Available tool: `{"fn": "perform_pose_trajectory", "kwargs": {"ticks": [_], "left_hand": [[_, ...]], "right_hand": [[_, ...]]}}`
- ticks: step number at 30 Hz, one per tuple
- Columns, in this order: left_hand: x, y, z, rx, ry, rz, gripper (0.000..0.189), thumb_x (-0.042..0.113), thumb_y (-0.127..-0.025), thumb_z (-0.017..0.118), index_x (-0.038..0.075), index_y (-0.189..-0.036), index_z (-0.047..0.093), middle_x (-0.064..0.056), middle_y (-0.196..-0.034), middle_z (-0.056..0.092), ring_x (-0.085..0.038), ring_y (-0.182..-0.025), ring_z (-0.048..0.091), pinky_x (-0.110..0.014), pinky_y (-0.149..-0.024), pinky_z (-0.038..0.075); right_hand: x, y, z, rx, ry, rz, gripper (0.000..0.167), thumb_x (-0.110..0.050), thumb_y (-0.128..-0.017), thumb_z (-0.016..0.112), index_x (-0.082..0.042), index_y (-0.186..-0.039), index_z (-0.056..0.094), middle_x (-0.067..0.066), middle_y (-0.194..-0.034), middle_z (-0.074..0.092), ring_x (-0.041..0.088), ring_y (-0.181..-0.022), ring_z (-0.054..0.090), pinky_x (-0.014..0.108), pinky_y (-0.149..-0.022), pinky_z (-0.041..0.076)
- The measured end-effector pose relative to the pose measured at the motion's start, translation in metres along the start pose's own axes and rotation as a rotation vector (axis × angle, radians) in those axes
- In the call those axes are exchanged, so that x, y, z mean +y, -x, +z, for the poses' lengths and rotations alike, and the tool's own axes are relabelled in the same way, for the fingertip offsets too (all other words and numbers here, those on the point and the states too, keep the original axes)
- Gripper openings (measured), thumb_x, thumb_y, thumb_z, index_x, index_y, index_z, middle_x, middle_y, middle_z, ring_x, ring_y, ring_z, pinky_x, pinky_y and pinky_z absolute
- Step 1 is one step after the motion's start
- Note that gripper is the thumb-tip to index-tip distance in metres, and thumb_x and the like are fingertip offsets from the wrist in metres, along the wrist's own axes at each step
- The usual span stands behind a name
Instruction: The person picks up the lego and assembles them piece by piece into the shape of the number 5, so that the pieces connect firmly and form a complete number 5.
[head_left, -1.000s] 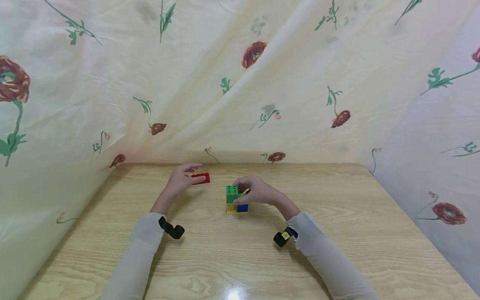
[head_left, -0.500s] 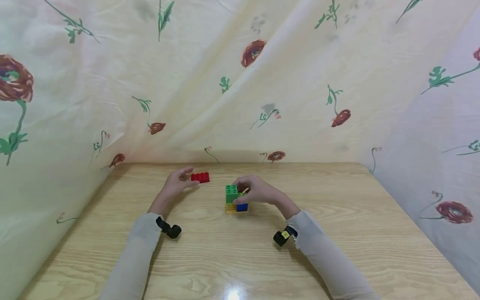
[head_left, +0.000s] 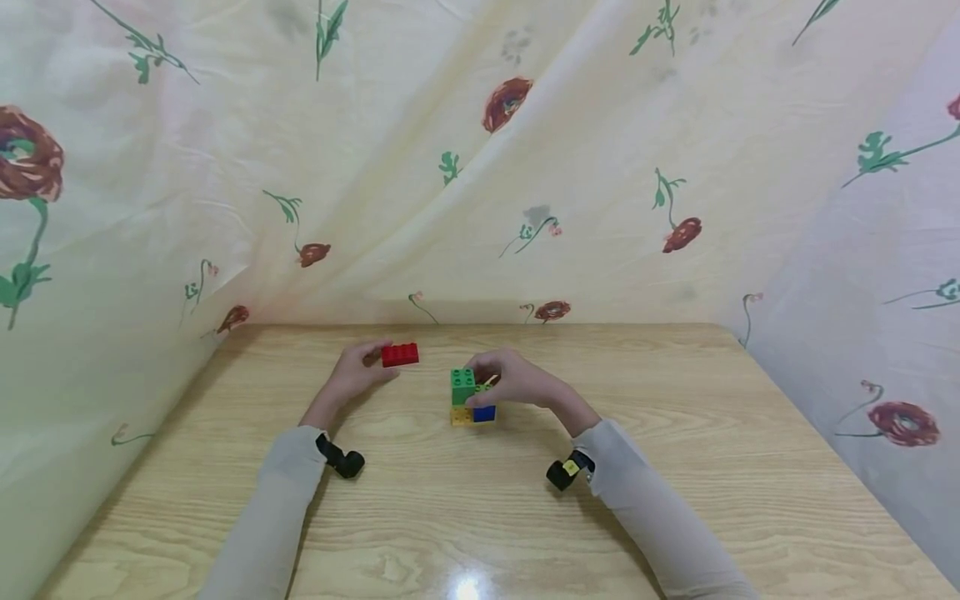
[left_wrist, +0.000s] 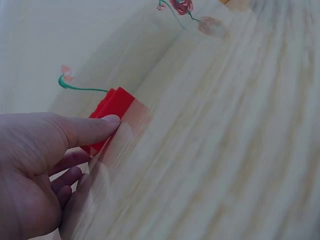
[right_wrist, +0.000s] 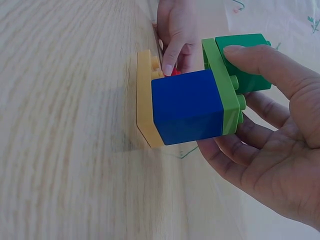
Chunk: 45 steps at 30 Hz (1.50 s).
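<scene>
Near the back of the table lies a red toy brick [head_left: 400, 355] with studs on top. My left hand [head_left: 360, 371] is at its left end, thumb extended along its near side and other fingers behind. In the left wrist view the thumb overlaps the red brick [left_wrist: 114, 106]. A brick stack stands right of it: a yellow base plate [right_wrist: 145, 110], a blue brick [right_wrist: 187, 107], a lime plate [right_wrist: 220, 85] and a green brick [head_left: 462, 388] on top. My right hand [head_left: 513, 381] holds the green brick, thumb on its side; its other fingers are partly hidden behind the stack.
A pale wooden table [head_left: 450, 517] extends under both arms. Flower-patterned cloth [head_left: 420, 167] hangs along its back edge and both sides. Each wrist carries a small black camera on a strap, such as the left wrist camera [head_left: 348, 464].
My left hand drew back left from over the red brick, then came in again around its left end. The red brick and the stack in my right hand stay in place.
</scene>
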<state>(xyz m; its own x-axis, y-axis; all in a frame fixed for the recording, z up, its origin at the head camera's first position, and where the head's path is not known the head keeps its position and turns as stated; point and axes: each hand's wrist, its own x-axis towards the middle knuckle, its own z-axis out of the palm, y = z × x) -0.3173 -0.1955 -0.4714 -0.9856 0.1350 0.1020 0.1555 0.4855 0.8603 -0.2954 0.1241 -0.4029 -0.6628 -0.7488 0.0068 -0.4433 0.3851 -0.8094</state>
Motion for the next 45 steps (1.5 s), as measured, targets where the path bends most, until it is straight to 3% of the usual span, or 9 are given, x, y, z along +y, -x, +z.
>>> {"fn": "perform_pose_trajectory", "kwargs": {"ticks": [6,13,17,21,31,34,38,45], "left_hand": [[0.000,-0.001,0.001,0.019,0.003,0.025,0.042,0.003,-0.091,0.074,-0.006,-0.131,0.062,-0.027,-0.150,0.047,-0.047,-0.141,0.045,-0.056,-0.116,0.038],[0.004,0.000,-0.002,0.014,0.000,-0.045,0.040,0.011,-0.092,0.075,-0.003,-0.128,0.065,-0.023,-0.149,0.048,-0.045,-0.140,0.046,-0.056,-0.116,0.038],[0.008,0.002,-0.005,0.006,0.015,-0.096,0.040,0.015,-0.092,0.077,0.001,-0.128,0.066,-0.019,-0.139,0.057,-0.039,-0.128,0.052,-0.053,-0.112,0.040],[0.012,0.003,-0.007,0.000,0.025,-0.109,0.042,0.014,-0.092,0.077,0.002,-0.131,0.065,-0.020,-0.131,0.063,-0.034,-0.117,0.056,-0.048,-0.108,0.042],[0.038,0.004,-0.012,-0.066,-0.055,-0.053,0.046,0.025,-0.093,0.076,0.003,-0.132,0.066,-0.019,-0.127,0.069,-0.035,-0.123,0.060,-0.052,-0.107,0.042],[0.052,0.005,-0.011,-0.086,-0.064,0.003,0.046,0.026,-0.093,0.076,0.002,-0.131,0.066,-0.018,-0.125,0.071,-0.034,-0.122,0.063,-0.053,-0.106,0.044],[0.073,0.009,-0.008,-0.114,-0.053,0.092,0.044,0.024,-0.093,0.076,0.004,-0.130,0.068,-0.016,-0.124,0.072,-0.033,-0.120,0.066,-0.053,-0.105,0.048],[0.104,0.019,0.000,-0.145,0.008,0.129,0.044,0.025,-0.091,0.078,0.008,-0.130,0.069,-0.013,-0.123,0.073,-0.030,-0.119,0.067,-0.052,-0.100,0.052]], "right_hand": [[0.001,0.000,-0.001,-0.002,-0.012,-0.002,0.035,-0.012,-0.088,0.079,-0.006,-0.121,0.068,0.008,-0.112,0.074,0.019,-0.105,0.069,0.032,-0.092,0.057],[0.001,0.000,0.000,0.000,-0.010,0.003,0.036,-0.013,-0.088,0.080,-0.007,-0.121,0.068,0.007,-0.112,0.074,0.019,-0.105,0.069,0.032,-0.092,0.057],[0.001,0.000,0.000,0.000,-0.007,0.004,0.035,-0.013,-0.088,0.080,-0.007,-0.121,0.069,0.007,-0.112,0.074,0.018,-0.105,0.069,0.033,-0.092,0.057],[0.001,0.000,0.000,0.001,-0.003,0.012,0.035,-0.013,-0.088,0.080,-0.007,-0.121,0.069,0.006,-0.112,0.074,0.018,-0.105,0.069,0.033,-0.092,0.056],[0.001,0.001,0.000,0.003,-0.005,0.015,0.035,-0.012,-0.088,0.079,-0.007,-0.121,0.068,0.007,-0.112,0.073,0.018,-0.105,0.068,0.033,-0.093,0.056],[0.001,0.001,0.000,0.002,-0.005,0.014,0.035,-0.012,-0.088,0.079,-0.007,-0.120,0.068,0.007,-0.113,0.073,0.018,-0.105,0.069,0.033,-0.093,0.056],[0.001,0.001,0.000,0.001,-0.009,0.016,0.035,-0.013,-0.088,0.079,-0.006,-0.121,0.068,0.007,-0.114,0.073,0.018,-0.106,0.069,0.035,-0.094,0.056],[0.001,-0.001,0.000,-0.001,-0.001,0.019,0.036,-0.015,-0.089,0.079,-0.006,-0.122,0.068,0.008,-0.115,0.073,0.020,-0.107,0.069,0.037,-0.097,0.056]]}}
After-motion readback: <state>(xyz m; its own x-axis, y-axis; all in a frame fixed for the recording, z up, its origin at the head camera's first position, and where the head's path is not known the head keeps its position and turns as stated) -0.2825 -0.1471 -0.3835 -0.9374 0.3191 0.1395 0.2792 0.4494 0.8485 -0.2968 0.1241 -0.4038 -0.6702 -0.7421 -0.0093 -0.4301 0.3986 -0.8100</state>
